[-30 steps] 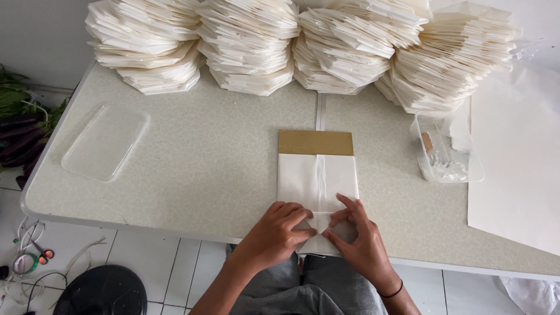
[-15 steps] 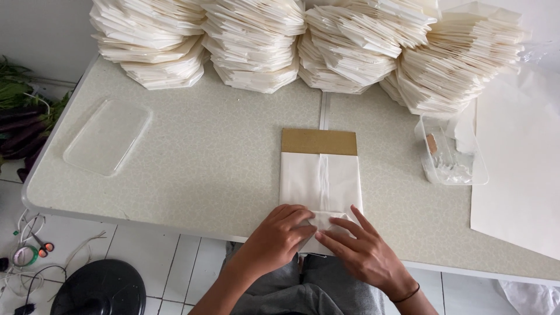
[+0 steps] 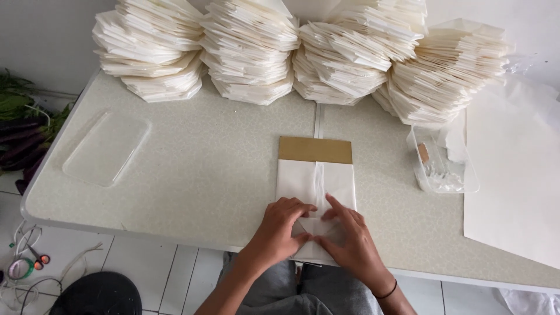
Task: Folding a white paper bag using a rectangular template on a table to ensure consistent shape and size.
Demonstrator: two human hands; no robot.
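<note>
Two bare hands press down the folded end of a white paper bag at the near edge of a speckled table.

The left hand [image 3: 281,228] and right hand [image 3: 350,240] lie side by side, fingers spread flat and grasping nothing, pinning the bag's [image 3: 315,181] creased flaps. The bag stretches away from the hands, wrapped over a brown cardboard sheet [image 3: 315,150] showing at its far end. Right of the hands stands a clear plastic tub [image 3: 444,172], beside a large white paper sheet [image 3: 513,181]. Left of them rests a clear plastic lid [image 3: 106,148]. Beyond, stacks of folded paper bags [image 3: 291,52] line the wall along the table [image 3: 192,192].
</note>
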